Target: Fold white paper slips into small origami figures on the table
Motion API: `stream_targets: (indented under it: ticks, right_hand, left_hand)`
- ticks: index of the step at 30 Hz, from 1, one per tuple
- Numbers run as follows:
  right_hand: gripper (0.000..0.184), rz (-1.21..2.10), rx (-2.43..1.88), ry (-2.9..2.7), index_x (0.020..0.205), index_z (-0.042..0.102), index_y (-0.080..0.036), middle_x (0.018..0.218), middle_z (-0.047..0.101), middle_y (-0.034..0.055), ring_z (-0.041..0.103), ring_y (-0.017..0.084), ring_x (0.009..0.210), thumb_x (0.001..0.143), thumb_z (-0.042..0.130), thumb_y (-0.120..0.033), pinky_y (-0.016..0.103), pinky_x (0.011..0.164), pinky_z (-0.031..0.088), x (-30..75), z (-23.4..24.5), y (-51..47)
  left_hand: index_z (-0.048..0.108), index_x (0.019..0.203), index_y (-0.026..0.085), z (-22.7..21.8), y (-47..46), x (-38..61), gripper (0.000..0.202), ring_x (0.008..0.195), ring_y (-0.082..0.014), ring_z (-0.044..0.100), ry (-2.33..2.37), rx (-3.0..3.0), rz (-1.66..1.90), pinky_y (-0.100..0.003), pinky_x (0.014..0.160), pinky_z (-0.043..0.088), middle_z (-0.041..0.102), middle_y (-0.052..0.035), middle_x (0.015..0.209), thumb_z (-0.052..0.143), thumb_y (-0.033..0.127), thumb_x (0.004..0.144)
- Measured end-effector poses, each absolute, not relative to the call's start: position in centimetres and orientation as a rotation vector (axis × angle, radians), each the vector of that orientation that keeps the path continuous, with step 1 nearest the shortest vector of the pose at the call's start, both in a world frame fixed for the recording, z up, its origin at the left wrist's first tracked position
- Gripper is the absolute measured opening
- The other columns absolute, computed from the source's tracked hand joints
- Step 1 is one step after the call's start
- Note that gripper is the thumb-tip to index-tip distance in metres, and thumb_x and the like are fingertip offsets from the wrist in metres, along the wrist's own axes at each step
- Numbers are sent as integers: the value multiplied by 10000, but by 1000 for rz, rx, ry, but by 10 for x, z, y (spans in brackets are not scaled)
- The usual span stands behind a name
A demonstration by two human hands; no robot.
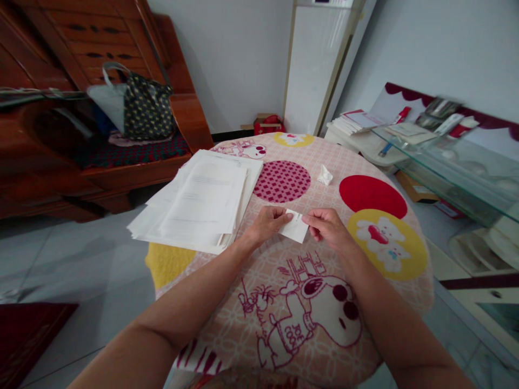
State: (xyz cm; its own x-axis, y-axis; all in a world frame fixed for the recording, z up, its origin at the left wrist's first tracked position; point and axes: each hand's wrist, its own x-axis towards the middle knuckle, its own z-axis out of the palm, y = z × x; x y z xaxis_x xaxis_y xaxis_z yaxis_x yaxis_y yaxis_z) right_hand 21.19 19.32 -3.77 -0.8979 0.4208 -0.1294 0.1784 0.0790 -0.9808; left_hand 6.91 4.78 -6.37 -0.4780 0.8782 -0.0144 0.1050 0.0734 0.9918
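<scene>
Between my two hands is a small piece of white paper (294, 231) with a few dark marks near its top edge. My left hand (268, 222) pinches its left side between thumb and fingers. On the other side, my right hand (324, 222) grips the upper right corner, fingers curled. A stack of printed white sheets (203, 200) lies spread to the left of my left hand. Beyond my right hand sits a small folded or crumpled white paper piece (325, 175). All of these are over a round table with a patterned cloth (251, 281).
A wooden bench (190, 119) with a dark patterned bag (148, 105) stands at the left. To the right is a glass-topped cabinet (458, 167) holding papers and containers. A red box (268, 124) rests on the floor behind the table.
</scene>
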Motion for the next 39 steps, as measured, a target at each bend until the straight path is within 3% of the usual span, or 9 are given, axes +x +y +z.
stream_targets:
  ticks: [4,10,19,24,26,32,36,39]
  right_hand:
    - [382,1952,-580,-2202,547,544,-192,453,526,-34,419,65,360,735,728,-470,197,366,297,213,-37,195]
    - [410,1910,-692,-2043,546,534,-195,438,507,-39,392,61,339,738,735,-496,203,339,255,213,-37,194]
    - [275,2117,-685,-2182,649,603,-180,475,585,-28,479,75,346,725,724,-415,185,334,302,214,-39,200]
    - [291,2162,-753,-2280,589,588,-169,445,580,-23,486,72,321,736,720,-382,169,312,306,214,-39,201]
    - [288,2180,-792,-2311,592,590,-168,442,586,-19,487,76,309,752,720,-369,171,292,296,214,-41,200]
    - [226,2198,-908,-2390,659,626,-169,468,634,1,519,94,312,792,711,-331,177,259,282,212,-48,192]
    - [236,2025,-964,-2582,631,623,-186,460,629,7,516,108,311,805,702,-324,203,269,249,212,-51,189]
    - [299,1577,-835,-2764,518,576,-202,396,549,-19,443,83,321,731,772,-279,214,322,230,211,-53,189]
  left_hand:
    - [479,595,162,-62,48,68,432,476,-49,312,1664,953,1463,-210,464,209,390,60,528,640,467,855]
    - [605,740,142,-62,47,70,355,516,-92,556,1556,780,1450,-210,514,431,614,-8,609,620,457,902]
    - [531,558,155,-58,41,55,434,418,-53,391,1783,1149,1154,-199,436,258,496,30,463,576,388,921]
    - [646,796,138,-62,44,53,142,452,-64,436,1764,1052,1345,-188,455,299,518,49,543,643,272,842]
    - [657,871,134,-65,46,52,125,462,-67,441,1765,1012,1401,-189,467,317,524,52,567,644,251,830]
    - [688,859,143,-70,52,46,101,603,-99,525,2005,1178,1336,-209,560,360,633,8,696,675,221,796]
    - [716,826,162,-63,56,46,62,641,-121,543,2040,1428,1106,-239,623,383,661,2,704,661,161,799]
    - [714,833,177,-62,60,48,84,685,-135,574,2049,1546,1049,-251,664,406,693,-7,763,648,132,805]
